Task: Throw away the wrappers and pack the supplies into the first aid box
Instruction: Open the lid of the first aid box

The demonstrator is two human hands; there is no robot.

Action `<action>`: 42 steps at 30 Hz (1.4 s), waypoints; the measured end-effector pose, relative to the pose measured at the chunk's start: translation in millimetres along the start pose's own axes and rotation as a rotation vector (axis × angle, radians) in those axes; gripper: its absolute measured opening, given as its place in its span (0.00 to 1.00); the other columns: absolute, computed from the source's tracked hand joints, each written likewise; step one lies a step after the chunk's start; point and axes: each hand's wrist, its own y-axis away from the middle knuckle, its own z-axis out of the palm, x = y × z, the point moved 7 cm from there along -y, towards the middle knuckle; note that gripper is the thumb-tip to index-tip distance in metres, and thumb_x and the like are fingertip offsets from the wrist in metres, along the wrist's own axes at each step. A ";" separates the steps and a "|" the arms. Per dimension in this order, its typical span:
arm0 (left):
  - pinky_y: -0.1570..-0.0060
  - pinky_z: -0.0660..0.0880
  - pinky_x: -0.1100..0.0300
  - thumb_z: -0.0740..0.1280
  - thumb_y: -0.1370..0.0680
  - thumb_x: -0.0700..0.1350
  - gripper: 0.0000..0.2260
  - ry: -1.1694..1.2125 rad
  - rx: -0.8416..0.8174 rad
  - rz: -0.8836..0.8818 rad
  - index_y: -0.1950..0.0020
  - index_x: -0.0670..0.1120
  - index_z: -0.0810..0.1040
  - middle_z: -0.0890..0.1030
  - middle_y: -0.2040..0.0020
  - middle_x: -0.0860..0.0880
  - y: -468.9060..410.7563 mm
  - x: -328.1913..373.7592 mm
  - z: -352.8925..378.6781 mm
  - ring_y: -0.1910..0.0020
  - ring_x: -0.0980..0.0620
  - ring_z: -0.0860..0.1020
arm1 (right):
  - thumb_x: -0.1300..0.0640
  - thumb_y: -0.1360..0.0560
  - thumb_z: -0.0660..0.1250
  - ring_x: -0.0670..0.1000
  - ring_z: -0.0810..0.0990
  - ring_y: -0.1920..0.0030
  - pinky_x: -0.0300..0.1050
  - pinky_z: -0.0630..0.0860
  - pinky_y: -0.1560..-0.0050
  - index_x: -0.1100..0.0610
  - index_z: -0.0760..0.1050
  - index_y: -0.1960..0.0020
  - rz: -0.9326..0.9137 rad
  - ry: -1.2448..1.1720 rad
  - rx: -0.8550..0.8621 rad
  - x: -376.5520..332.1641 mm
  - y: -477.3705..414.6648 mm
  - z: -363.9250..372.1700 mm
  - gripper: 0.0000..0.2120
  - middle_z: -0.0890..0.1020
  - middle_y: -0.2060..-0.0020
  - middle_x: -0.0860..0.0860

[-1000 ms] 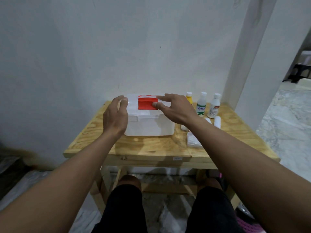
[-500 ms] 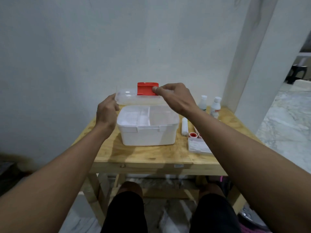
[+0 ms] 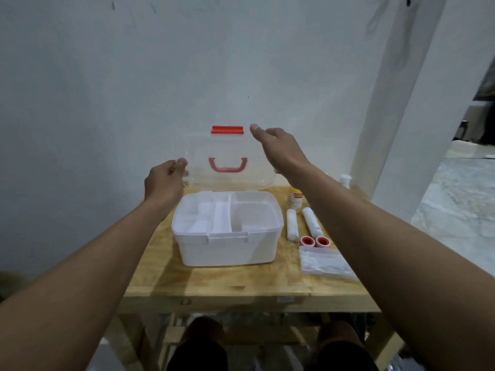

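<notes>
The white first aid box (image 3: 227,247) stands open on the wooden table (image 3: 214,279), showing a divided inner tray. Its clear lid (image 3: 227,145), with a red latch (image 3: 227,129) and a red handle, stands upright against the wall. My left hand (image 3: 164,183) pinches the lid's left edge. My right hand (image 3: 278,148) hovers at the lid's upper right corner, fingers apart, seemingly off the lid. To the right of the box lie two white bandage rolls (image 3: 292,224), two red-cored tape rolls (image 3: 307,241) and a clear packet of white supplies (image 3: 324,263).
A yellow-labelled bottle (image 3: 294,200) stands behind the bandage rolls, and a white bottle cap (image 3: 345,180) shows past my right forearm. The wall is close behind the table. A white pillar rises at the right. My knees are under the table's front edge.
The lid has swung from shut to upright. My right hand let go of the red latch and moved to the lid's right corner. My left hand rose with the lid's left edge.
</notes>
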 end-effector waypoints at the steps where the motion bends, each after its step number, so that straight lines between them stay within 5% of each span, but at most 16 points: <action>1: 0.46 0.81 0.47 0.60 0.18 0.57 0.11 -0.008 0.010 -0.009 0.48 0.55 0.80 0.84 0.51 0.53 -1.6 0.8 0.6 0.57 0.52 0.84 | 0.35 0.22 0.59 0.55 0.68 0.27 0.55 0.66 0.29 0.56 0.61 0.22 0.000 0.001 0.002 5.1 1.5 1.9 0.36 0.66 0.24 0.52; 5: 0.56 0.81 0.51 0.61 0.18 0.56 0.12 -0.034 0.014 -0.057 0.47 0.51 0.81 0.84 0.52 0.49 -7.9 2.4 5.6 0.61 0.51 0.84 | 0.46 0.17 0.55 0.54 0.56 0.21 0.49 0.56 0.26 0.55 0.45 0.18 0.018 0.116 -0.039 37.3 11.0 11.9 0.33 0.54 0.20 0.52; 10: 0.51 0.83 0.49 0.65 0.20 0.47 0.07 -0.062 -0.050 -0.135 0.54 0.49 0.81 0.84 0.52 0.47 -15.0 3.8 8.5 0.55 0.45 0.85 | 0.61 0.22 0.58 0.58 0.75 0.36 0.50 0.74 0.39 0.57 0.38 0.19 0.072 0.387 -0.185 69.8 25.1 28.0 0.39 0.70 0.28 0.60; 13: 0.45 0.81 0.47 0.68 0.23 0.39 0.05 -0.055 -0.128 -0.178 0.56 0.47 0.82 0.85 0.50 0.44 -18.4 -4.6 13.4 0.53 0.44 0.84 | 0.63 0.22 0.55 0.59 0.73 0.35 0.46 0.71 0.45 0.59 0.39 0.19 0.057 0.457 -0.210 72.9 27.8 31.1 0.37 0.66 0.26 0.60; 17: 0.47 0.80 0.54 0.67 0.21 0.37 0.07 -0.086 -0.259 -0.239 0.43 0.42 0.80 0.82 0.48 0.43 -10.4 -12.9 22.1 0.53 0.46 0.82 | 0.64 0.21 0.53 0.59 0.62 0.24 0.46 0.63 0.31 0.62 0.44 0.19 0.066 0.499 -0.237 78.5 30.1 33.9 0.33 0.57 0.21 0.59; 20: 0.39 0.77 0.48 0.68 0.21 0.39 0.19 -0.136 -0.306 -0.277 0.31 0.41 0.75 0.80 0.38 0.41 -6.5 -23.5 19.8 0.44 0.40 0.81 | 0.64 0.21 0.52 0.58 0.62 0.24 0.46 0.63 0.31 0.65 0.51 0.20 0.089 0.513 -0.237 85.5 31.7 36.4 0.30 0.60 0.22 0.60; 24: 0.39 0.77 0.45 0.65 0.18 0.43 0.11 -0.142 -0.325 -0.303 0.38 0.41 0.79 0.80 0.40 0.39 -3.3 -31.4 21.3 0.44 0.38 0.80 | 0.65 0.22 0.53 0.60 0.72 0.36 0.45 0.67 0.47 0.67 0.68 0.32 0.112 0.509 -0.205 88.5 30.2 37.5 0.20 0.73 0.33 0.62; 30: 0.36 0.74 0.45 0.62 0.17 0.49 0.16 -0.160 -0.354 -0.310 0.34 0.40 0.77 0.79 0.38 0.42 -6.2 -38.4 25.6 0.41 0.40 0.79 | 0.65 0.22 0.53 0.58 0.72 0.42 0.43 0.65 0.49 0.67 0.67 0.31 0.134 0.477 -0.225 88.5 27.3 40.3 0.20 0.72 0.33 0.63; 34: 0.36 0.74 0.43 0.62 0.18 0.54 0.20 -0.172 -0.383 -0.344 0.33 0.42 0.75 0.78 0.37 0.43 -4.6 -43.4 24.6 0.40 0.40 0.78 | 0.62 0.20 0.54 0.59 0.70 0.34 0.42 0.63 0.48 0.65 0.63 0.27 0.133 0.475 -0.250 88.2 28.3 41.1 0.23 0.69 0.29 0.61; 42: 0.30 0.68 0.43 0.58 0.17 0.56 0.24 -0.298 -0.377 -0.265 0.25 0.43 0.69 0.71 0.27 0.44 2.8 -45.8 26.8 0.31 0.41 0.72 | 0.62 0.20 0.54 0.57 0.71 0.38 0.43 0.65 0.47 0.66 0.63 0.27 0.135 0.471 -0.280 84.0 32.6 38.2 0.22 0.70 0.30 0.61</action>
